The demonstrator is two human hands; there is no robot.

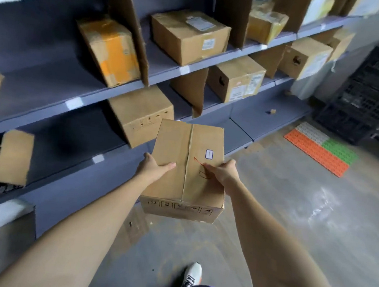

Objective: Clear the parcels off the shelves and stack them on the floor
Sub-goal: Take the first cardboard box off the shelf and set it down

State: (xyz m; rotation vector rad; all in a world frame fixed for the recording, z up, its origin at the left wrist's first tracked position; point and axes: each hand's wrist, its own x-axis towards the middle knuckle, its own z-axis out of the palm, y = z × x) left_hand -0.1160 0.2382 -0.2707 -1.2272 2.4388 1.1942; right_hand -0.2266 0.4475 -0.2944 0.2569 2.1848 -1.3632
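Two hands hold one brown box in the air, in front of the shelves.

The left hand (156,165) grips the box (186,173) on its left side, thumb on top. The right hand (221,172) grips its right side, thumb by a red mark. The box hangs above the grey floor (292,222), touching no shelf. More parcels sit on the grey shelves (110,89), like a yellow-taped one (110,50). A white shoe (190,277) stands below.
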